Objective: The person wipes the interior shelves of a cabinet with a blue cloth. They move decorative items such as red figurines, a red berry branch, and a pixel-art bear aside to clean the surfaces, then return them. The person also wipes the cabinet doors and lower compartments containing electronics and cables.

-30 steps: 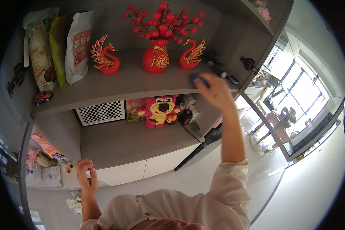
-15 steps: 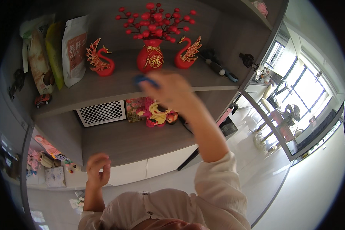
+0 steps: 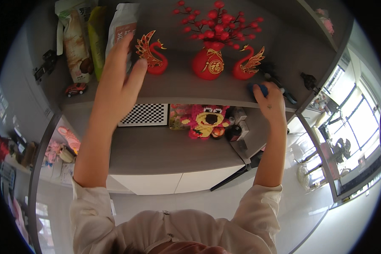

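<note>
My right hand (image 3: 272, 102) is closed round a small dark-blue object (image 3: 263, 89), largely hidden by the fingers, at the right front of the upper shelf (image 3: 178, 86). Just behind it stands a red swan figurine (image 3: 245, 70) with gold wings. My left hand (image 3: 117, 82) is raised, thumb apart from the fingers and nothing in it. It is nearest a second red swan figurine (image 3: 156, 63) and covers part of a white pouch (image 3: 125, 17). Between the swans sits a red vase (image 3: 205, 65) bearing red berry branches (image 3: 224, 25).
A yellow-green bag (image 3: 98, 40), a tall beige package (image 3: 77, 55) and a red toy car (image 3: 76, 89) stand at the shelf's left. Below are a checkered board (image 3: 146, 114) and a pink block-built bear (image 3: 205, 120). A glass door (image 3: 319, 156) stands ajar on the right.
My right hand has moved right along the shelf with the blue object. My left hand has come up from low down to in front of the pouches. The view has shifted left.
</note>
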A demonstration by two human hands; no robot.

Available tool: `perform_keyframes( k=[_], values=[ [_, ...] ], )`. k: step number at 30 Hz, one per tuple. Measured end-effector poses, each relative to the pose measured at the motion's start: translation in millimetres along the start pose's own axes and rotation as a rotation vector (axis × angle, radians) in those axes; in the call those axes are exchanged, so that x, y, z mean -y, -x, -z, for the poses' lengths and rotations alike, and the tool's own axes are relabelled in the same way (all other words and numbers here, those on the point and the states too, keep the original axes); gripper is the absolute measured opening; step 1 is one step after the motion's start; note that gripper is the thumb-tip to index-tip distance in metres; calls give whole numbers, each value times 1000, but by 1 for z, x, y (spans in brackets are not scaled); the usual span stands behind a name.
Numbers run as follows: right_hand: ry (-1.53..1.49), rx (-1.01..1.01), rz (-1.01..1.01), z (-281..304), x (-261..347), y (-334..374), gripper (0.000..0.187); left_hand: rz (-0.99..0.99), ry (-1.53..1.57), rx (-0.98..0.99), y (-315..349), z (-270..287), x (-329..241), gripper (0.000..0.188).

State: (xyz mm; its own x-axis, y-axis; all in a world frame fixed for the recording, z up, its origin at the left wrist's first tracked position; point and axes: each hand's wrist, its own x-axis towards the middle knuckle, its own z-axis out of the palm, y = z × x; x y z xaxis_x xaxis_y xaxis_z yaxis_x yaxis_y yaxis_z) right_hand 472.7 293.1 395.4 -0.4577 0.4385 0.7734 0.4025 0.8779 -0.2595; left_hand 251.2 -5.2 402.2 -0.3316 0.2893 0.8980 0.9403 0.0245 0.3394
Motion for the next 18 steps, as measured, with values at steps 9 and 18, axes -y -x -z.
perform_keyframes(
  k=[9,18],
  values=[
    [15,29,125,-1,-8,-4,29,582,133,178,-37,-39,31,63],
    [-22,-31,265,-6,-14,-2,27,731,487,190,-28,-24,23,33]
  ],
)
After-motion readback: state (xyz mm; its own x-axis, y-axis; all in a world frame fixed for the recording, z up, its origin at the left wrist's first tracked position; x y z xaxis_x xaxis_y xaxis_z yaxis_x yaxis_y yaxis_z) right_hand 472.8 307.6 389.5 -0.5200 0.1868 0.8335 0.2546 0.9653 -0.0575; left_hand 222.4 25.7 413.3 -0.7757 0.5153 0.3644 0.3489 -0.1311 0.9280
